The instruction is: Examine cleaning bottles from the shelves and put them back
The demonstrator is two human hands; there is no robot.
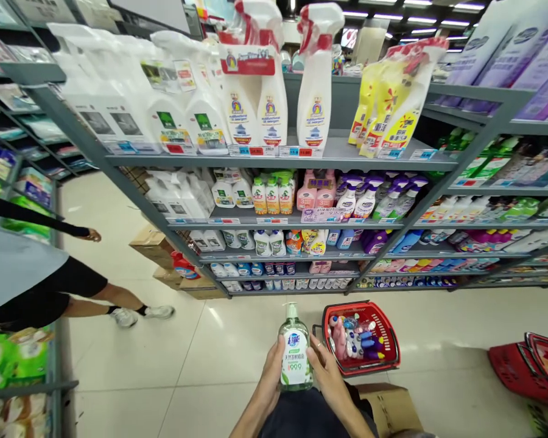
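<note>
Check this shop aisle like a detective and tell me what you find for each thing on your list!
surface: pale tiled floor
job's things: a pump bottle of pale green liquid, held upright; a red shopping basket full of toiletries just beyond it
clutter: cardboard boxes beside the shelves; a cardboard box below the right hand
grippers: the left hand and the right hand both hold the bottle at its sides
cables: nothing seen
surroundings: grey metal shelves with white spray bottles; a person in black shorts at the left; red baskets at the right
</note>
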